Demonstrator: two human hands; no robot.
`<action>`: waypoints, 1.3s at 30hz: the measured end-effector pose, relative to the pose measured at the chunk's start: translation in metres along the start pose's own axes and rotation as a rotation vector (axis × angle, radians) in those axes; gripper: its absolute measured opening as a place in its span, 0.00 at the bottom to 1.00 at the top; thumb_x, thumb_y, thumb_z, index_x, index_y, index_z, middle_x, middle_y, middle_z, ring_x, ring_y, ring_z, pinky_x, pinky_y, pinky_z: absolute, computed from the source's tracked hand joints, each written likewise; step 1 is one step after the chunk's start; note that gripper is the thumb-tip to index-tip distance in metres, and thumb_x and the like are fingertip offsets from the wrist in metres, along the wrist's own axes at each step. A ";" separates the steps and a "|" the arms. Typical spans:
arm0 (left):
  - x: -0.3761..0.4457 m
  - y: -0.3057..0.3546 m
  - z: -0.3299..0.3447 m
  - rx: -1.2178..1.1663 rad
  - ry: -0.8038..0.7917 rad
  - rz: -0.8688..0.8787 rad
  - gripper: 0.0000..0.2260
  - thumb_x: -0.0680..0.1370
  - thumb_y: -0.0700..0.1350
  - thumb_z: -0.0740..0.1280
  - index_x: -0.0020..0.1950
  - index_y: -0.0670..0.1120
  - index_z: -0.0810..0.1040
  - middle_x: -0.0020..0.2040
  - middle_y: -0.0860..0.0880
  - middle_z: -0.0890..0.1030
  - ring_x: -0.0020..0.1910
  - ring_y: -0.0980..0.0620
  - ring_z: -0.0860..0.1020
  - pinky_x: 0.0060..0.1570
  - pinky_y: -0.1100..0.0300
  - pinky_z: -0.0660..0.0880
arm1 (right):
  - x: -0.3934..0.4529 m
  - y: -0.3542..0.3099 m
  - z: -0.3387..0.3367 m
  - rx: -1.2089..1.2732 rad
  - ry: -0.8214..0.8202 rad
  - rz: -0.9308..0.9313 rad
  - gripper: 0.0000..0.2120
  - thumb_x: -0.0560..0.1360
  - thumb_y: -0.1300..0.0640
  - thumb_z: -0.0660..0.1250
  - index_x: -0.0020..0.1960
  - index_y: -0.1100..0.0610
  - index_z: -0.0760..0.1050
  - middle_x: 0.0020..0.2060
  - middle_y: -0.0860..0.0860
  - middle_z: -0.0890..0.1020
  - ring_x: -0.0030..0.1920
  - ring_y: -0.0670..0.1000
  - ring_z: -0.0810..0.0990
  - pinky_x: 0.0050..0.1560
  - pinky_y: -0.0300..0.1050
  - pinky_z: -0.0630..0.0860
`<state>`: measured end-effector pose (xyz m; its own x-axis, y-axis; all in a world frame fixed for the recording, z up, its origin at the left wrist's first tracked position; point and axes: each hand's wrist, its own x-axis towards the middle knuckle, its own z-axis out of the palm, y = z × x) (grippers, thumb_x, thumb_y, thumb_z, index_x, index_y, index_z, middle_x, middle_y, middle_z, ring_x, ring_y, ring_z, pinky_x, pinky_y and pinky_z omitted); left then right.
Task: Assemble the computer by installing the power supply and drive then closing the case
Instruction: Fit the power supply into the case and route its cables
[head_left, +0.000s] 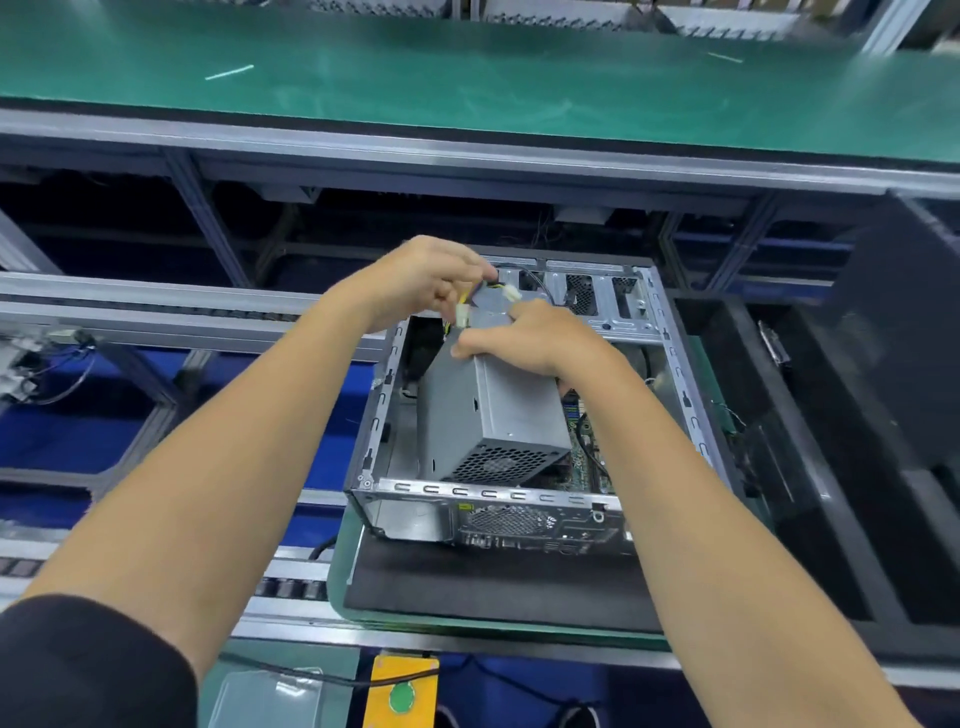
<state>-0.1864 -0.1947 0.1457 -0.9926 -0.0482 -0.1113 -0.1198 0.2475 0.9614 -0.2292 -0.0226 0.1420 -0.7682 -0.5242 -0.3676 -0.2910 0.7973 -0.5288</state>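
Observation:
An open silver computer case (680, 374) lies on a black mat in the middle of the view. A grey power supply (493, 410) with a honeycomb vent sits tilted inside it, its far end raised. My right hand (535, 338) grips the top far end of the power supply. My left hand (426, 280) holds the power supply's cables with white connectors (462, 313) above that far end. The green motherboard (584, 441) shows to the right of the power supply. No drive or case cover is recognisable.
The case rests on a black mat (493, 587) on a green-edged pallet over a conveyor rail. A green bench (467, 73) runs across the back. Black foam trays (831, 441) lie to the right. A yellow box with a green button (401, 693) is near the bottom.

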 end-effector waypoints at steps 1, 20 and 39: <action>0.003 0.000 0.003 -0.021 -0.014 0.017 0.10 0.75 0.35 0.63 0.49 0.43 0.83 0.35 0.43 0.74 0.33 0.51 0.71 0.33 0.63 0.73 | -0.001 0.002 -0.001 0.008 0.006 0.003 0.52 0.56 0.29 0.68 0.75 0.50 0.62 0.69 0.52 0.70 0.54 0.54 0.70 0.33 0.43 0.68; 0.016 -0.017 -0.007 0.566 0.325 -0.012 0.12 0.80 0.41 0.57 0.37 0.44 0.74 0.42 0.44 0.82 0.42 0.40 0.79 0.42 0.49 0.77 | -0.006 0.018 -0.010 0.025 0.003 -0.006 0.38 0.53 0.27 0.66 0.54 0.52 0.73 0.56 0.48 0.74 0.53 0.53 0.74 0.34 0.44 0.66; 0.019 -0.008 0.002 0.831 -0.126 -0.148 0.10 0.78 0.33 0.53 0.50 0.45 0.71 0.44 0.48 0.71 0.37 0.52 0.67 0.34 0.59 0.62 | 0.014 -0.010 0.013 -0.058 -0.020 0.003 0.31 0.54 0.29 0.70 0.41 0.54 0.71 0.39 0.49 0.76 0.36 0.50 0.77 0.29 0.41 0.69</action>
<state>-0.2039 -0.1960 0.1359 -0.9545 -0.0396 -0.2956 -0.1739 0.8792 0.4435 -0.2295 -0.0413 0.1320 -0.7574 -0.5273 -0.3851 -0.3215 0.8145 -0.4829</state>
